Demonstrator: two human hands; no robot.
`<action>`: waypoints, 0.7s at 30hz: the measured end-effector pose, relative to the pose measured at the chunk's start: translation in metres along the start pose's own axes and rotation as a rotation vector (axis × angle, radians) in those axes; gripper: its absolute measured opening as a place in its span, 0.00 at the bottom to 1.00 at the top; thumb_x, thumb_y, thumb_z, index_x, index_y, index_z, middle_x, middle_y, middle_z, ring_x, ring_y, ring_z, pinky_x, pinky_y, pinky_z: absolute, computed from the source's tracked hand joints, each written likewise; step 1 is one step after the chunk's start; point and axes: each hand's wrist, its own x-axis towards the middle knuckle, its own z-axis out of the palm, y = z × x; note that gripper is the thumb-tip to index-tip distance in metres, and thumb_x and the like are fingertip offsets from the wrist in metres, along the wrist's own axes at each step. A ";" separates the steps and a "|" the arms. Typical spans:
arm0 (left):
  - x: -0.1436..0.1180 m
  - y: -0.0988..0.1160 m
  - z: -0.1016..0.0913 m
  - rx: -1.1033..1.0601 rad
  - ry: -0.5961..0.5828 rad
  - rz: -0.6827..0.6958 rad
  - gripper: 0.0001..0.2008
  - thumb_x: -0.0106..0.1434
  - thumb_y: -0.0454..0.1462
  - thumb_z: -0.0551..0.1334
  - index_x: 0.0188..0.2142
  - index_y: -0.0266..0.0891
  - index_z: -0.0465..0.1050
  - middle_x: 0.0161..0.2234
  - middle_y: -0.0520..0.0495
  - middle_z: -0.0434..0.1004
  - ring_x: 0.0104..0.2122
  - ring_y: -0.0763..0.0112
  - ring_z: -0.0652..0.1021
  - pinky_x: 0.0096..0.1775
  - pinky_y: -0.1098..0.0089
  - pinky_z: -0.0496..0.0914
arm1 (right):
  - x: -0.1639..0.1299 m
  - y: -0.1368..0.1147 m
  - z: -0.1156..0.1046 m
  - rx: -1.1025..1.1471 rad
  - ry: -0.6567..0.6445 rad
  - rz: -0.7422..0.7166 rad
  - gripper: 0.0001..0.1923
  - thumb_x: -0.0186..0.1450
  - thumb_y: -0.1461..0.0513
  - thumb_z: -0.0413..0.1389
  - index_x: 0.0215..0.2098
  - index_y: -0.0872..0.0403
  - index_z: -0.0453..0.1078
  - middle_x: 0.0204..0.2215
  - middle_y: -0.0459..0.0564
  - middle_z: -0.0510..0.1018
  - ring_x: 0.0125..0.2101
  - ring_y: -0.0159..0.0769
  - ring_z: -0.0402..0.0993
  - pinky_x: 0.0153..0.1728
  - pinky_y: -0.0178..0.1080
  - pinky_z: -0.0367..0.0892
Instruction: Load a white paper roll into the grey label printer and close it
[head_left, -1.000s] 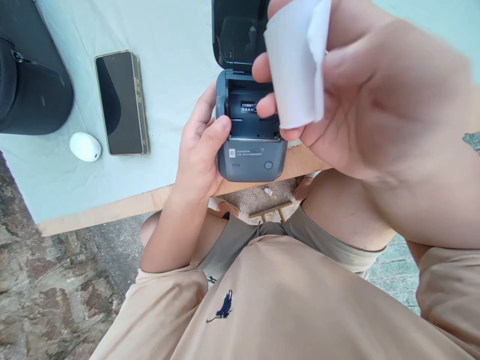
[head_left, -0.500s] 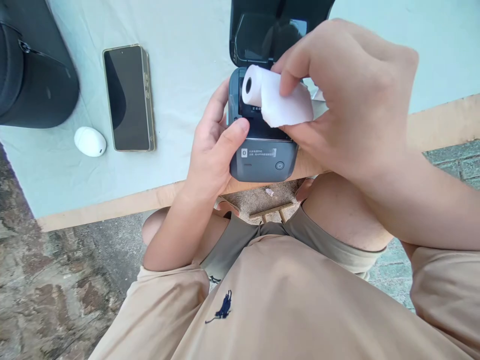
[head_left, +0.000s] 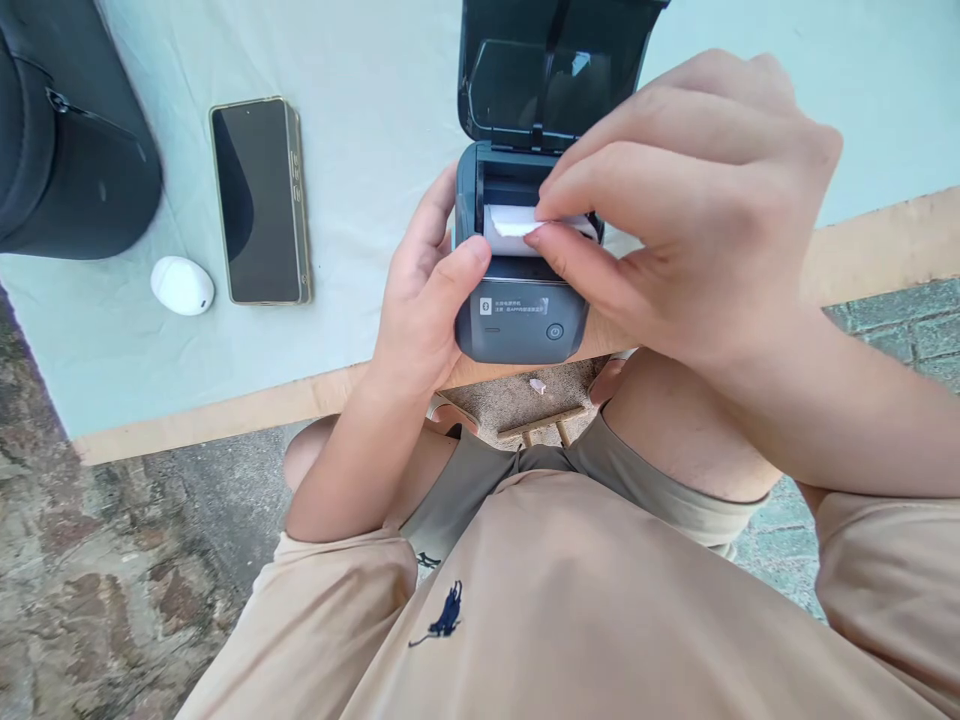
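A small dark grey-blue printer point(head_left: 517, 335) sits at the table's near edge with its black lid point(head_left: 551, 70) raised. My left hand point(head_left: 427, 290) grips the printer's left side, thumb on top by the opening. Inside the compartment lies a white paper roll point(head_left: 501, 243), its left end near the compartment wall. The thumb and forefinger of my right hand point(head_left: 675, 200) pinch the loose end of the paper above the roll. Those fingers hide part of the roll's right side.
Left of the printer, a smartphone point(head_left: 259, 200) lies on the pale cloth beside a white earbud case point(head_left: 182, 286). A black zippered case point(head_left: 82, 170) stands at the far left. The table's bare wooden edge point(head_left: 225, 415) runs close to my knees.
The paper roll has gone down from above the printer into its compartment. My right hand has changed from holding the roll to pinching its paper end. My left hand stays put.
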 end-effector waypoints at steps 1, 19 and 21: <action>0.000 -0.001 -0.003 -0.016 -0.028 -0.010 0.27 0.64 0.56 0.68 0.61 0.59 0.75 0.55 0.49 0.83 0.59 0.44 0.81 0.66 0.38 0.73 | -0.002 -0.001 0.001 0.021 0.012 -0.029 0.28 0.78 0.45 0.44 0.34 0.50 0.76 0.38 0.46 0.85 0.45 0.41 0.79 0.44 0.48 0.59; -0.002 -0.021 -0.018 0.132 -0.055 0.081 0.52 0.47 0.61 0.77 0.69 0.60 0.65 0.64 0.46 0.78 0.63 0.40 0.79 0.59 0.46 0.80 | -0.006 -0.003 -0.007 0.002 -0.101 -0.234 0.27 0.76 0.47 0.51 0.23 0.54 0.63 0.31 0.47 0.77 0.36 0.34 0.65 0.38 0.43 0.50; -0.002 -0.022 -0.020 0.153 -0.027 0.059 0.54 0.47 0.62 0.77 0.70 0.59 0.63 0.66 0.44 0.75 0.65 0.38 0.78 0.59 0.45 0.80 | -0.004 -0.005 -0.011 0.065 -0.091 -0.189 0.28 0.75 0.45 0.50 0.23 0.54 0.63 0.32 0.48 0.76 0.36 0.34 0.64 0.39 0.44 0.53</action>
